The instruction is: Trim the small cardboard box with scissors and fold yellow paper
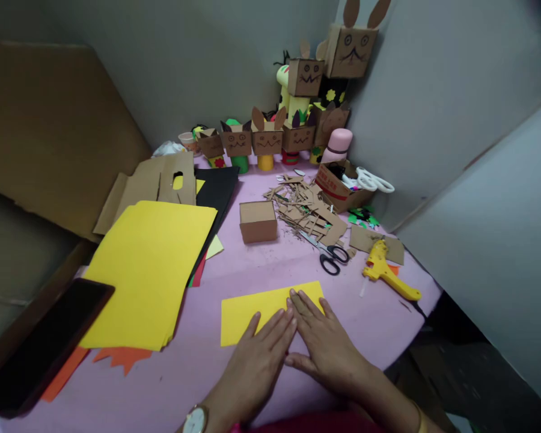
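Note:
A small yellow paper strip point(252, 304) lies flat on the pink table point(198, 367) near its front edge. My left hand point(256, 364) rests flat on the strip's lower middle, fingers stretched out and together. My right hand point(327, 349) lies flat beside it on the strip's right part, fingers stretched out. The two hands touch at the fingers. Neither hand holds anything. A watch sits on my left wrist.
A stack of yellow sheets point(148, 276) lies left, with a dark phone point(40, 346) at the left edge. A small cardboard box point(258, 221), cardboard scraps point(306, 207), black scissors point(329, 255) and a yellow glue gun point(388, 276) lie beyond. Cardboard animal figures point(265, 141) line the back.

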A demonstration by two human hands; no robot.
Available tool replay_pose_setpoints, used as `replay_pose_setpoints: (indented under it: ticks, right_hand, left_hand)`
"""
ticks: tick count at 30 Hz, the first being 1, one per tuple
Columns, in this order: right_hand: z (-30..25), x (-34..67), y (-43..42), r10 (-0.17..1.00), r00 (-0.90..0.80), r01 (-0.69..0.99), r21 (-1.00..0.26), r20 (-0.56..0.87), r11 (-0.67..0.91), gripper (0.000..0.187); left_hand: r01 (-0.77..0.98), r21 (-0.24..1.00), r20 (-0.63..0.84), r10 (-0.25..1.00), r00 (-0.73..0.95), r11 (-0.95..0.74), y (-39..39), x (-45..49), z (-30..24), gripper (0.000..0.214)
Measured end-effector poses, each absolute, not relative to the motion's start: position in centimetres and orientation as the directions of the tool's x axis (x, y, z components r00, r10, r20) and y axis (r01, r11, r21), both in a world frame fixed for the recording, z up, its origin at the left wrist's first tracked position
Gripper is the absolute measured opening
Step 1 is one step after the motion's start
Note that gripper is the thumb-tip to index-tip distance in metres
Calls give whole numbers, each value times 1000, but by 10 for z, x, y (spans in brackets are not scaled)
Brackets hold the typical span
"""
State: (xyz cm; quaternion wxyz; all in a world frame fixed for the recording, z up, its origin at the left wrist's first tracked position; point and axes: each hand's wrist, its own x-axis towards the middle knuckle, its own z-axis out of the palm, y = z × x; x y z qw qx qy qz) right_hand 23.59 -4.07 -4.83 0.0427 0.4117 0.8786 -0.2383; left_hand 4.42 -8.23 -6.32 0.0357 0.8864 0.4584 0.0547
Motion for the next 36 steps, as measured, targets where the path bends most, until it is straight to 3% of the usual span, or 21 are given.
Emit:
replay_pose_setpoints:
  ticks: [10,17,23,30,36]
  right_hand:
    - [-44,236,-43,697,-647,757,-376,-310,535,85]
    - [-46,236,-44,707,-640,761,-375,-300,530,83]
    - [-44,235,-45,711,-633,768,-367,-306,525,82]
    - [-34,229,-42,719,-611,787,-347,-330,510,69]
    - [-42,235,-42,741,-602,793,-335,-297,510,67]
  left_hand:
    - [819,164,-96,818,568,-549,-100,13,-44,64]
    - [894,71,-19,896,444,-442,-121,-29,-47,57]
    - [960,44,34,961,276,-278,-111,-3,-36,40]
    - [933,114,38,940,338,-341,-93,36,-49,59]
    - [973,111,93,977,191,-201,-99,14,-62,64]
